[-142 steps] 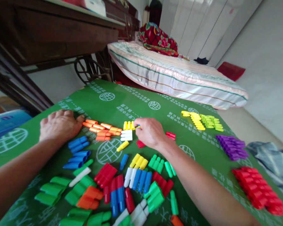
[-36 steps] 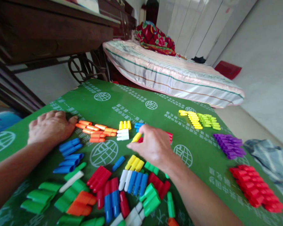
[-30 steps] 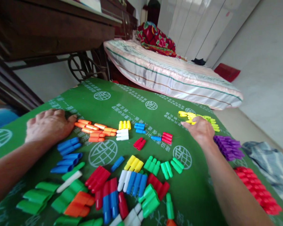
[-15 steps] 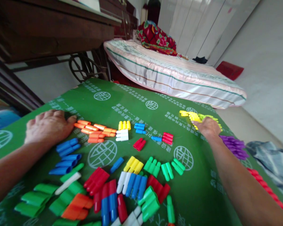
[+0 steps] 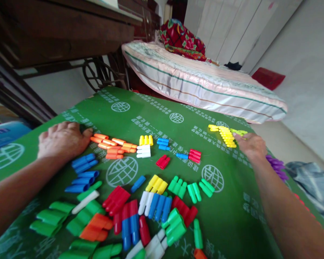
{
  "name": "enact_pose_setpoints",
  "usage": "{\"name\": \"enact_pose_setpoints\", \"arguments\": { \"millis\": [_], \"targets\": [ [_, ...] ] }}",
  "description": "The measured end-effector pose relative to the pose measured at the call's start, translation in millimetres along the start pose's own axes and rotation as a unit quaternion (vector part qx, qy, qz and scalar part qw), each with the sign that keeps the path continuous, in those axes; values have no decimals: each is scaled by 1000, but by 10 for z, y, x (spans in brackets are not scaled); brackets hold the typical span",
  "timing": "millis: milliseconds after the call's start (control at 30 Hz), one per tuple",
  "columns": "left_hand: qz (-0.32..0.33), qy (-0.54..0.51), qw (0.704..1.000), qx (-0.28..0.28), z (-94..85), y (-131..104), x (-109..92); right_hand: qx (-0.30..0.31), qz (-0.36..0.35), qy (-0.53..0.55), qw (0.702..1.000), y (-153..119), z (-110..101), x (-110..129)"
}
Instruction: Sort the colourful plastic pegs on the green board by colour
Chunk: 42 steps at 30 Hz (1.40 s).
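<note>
My left hand point(image 5: 63, 140) lies flat on the green table sheet point(image 5: 156, 122), its thumb beside a cluster of orange bullet-shaped plastic pieces point(image 5: 115, 144). Nothing shows in it. Across the sheet, my right hand point(image 5: 250, 145) rests at the far right, thumb stretched toward a row of yellow bullet-shaped pieces point(image 5: 226, 136). Lime-green pieces point(image 5: 239, 132) lie at its fingers, partly covered; the far fingers are hard to see. Purple pieces point(image 5: 277, 167) lie just past the right wrist, partly hidden by the arm.
Joined red, blue, white and green pieces point(image 5: 156, 207) spread over the near sheet. Blue pieces point(image 5: 83, 163) lie near my left wrist. Red pieces point(image 5: 304, 203) line the right edge. A bed point(image 5: 205, 86) stands beyond the table, and a dark wooden sewing-machine table point(image 5: 70, 43) at left.
My right hand has shifted right off the yellow pieces, uncovering their row, and now covers part of the lime-green ones. My left hand stays beside the orange pieces. The view has turned slightly.
</note>
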<state>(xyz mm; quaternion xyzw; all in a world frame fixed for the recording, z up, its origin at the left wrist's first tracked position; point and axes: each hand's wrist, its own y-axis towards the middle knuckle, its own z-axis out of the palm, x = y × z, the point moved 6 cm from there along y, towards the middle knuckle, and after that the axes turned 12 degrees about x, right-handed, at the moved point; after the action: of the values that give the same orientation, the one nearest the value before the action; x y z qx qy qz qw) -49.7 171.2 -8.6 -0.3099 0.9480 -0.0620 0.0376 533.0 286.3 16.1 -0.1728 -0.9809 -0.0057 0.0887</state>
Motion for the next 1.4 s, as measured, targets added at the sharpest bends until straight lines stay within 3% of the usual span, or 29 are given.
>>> {"name": "enact_pose_setpoints", "arguments": {
  "millis": [67,133,300,433,567,733,900,1100,1400],
  "targets": [
    [5,-6,1000,-2,-4,-16,1,13,17,39,999,-100,-41,-48],
    [14,-19,1000,-6,-14,-51,-15,32,-13,98,995,-283,-34,0],
    [29,-26,999,-11,1,-135,-78,140,-201,226,943,-1141,127,385],
    [34,-33,999,-16,17,-165,-90,236,-352,211,881,-1957,227,711],
    [45,-37,998,-15,33,-183,-92,206,-462,150,850,-2470,130,922],
    [46,-39,998,-17,74,-177,-98,161,-595,92,782,-2950,-71,1063],
    [26,-50,998,-42,102,-140,-73,177,-695,17,697,-3501,53,1065],
    [29,-45,998,-43,101,-135,-65,125,-702,-79,696,-3663,312,1007],
    [22,-36,998,-41,80,-158,-72,90,-690,-86,713,-3587,422,969]
  ]
}}
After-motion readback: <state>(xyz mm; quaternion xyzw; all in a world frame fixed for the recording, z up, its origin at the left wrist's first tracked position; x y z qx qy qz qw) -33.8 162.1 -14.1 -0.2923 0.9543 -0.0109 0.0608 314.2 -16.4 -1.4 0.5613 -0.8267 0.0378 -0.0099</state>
